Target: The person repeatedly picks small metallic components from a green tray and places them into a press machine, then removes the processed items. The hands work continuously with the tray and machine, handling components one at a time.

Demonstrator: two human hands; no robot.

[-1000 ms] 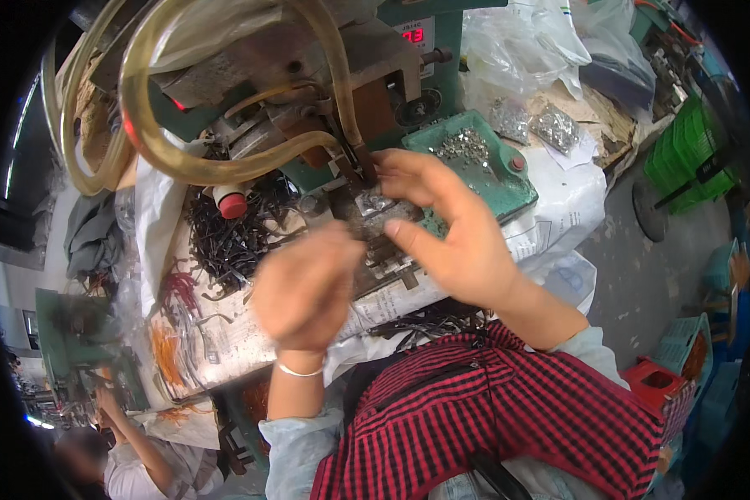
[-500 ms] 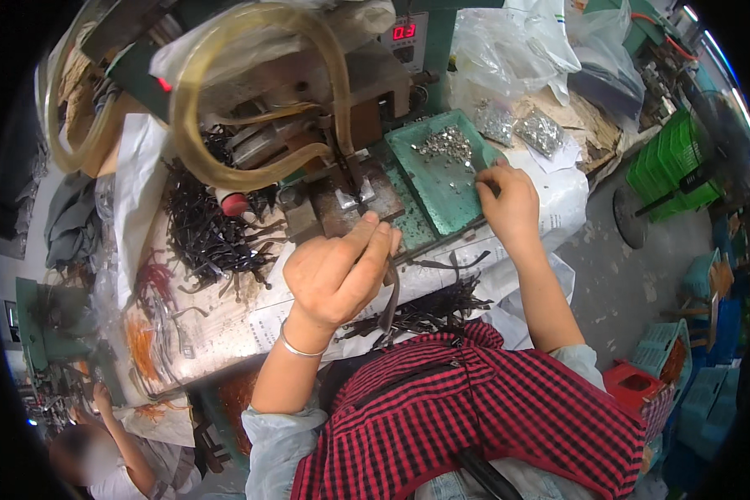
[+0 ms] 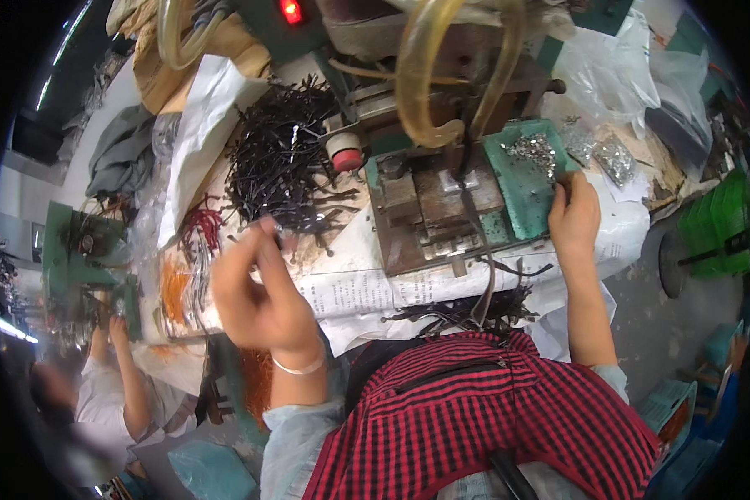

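My left hand is blurred, its fingers bent in front of a heap of dark slender strips that look like eyeglass temples. Whether it holds anything is hidden by the blur. My right hand is at the right rim of a green tray, its fingers curled in, and what is in them cannot be made out. Small shiny metal pieces lie at the tray's far end. One dark strip stands in the small metal press, its lower end hanging toward my apron; neither hand touches it.
A red button sits left of the press, and a thick yellowish hose loops above it. More dark strips lie at the table's front edge. Bags of metal pieces are at the right. Another person works at the far left.
My left hand has left the strip at the press and moved left toward the dark heap. My right hand stays at the tray's rim. The whole view has shifted.
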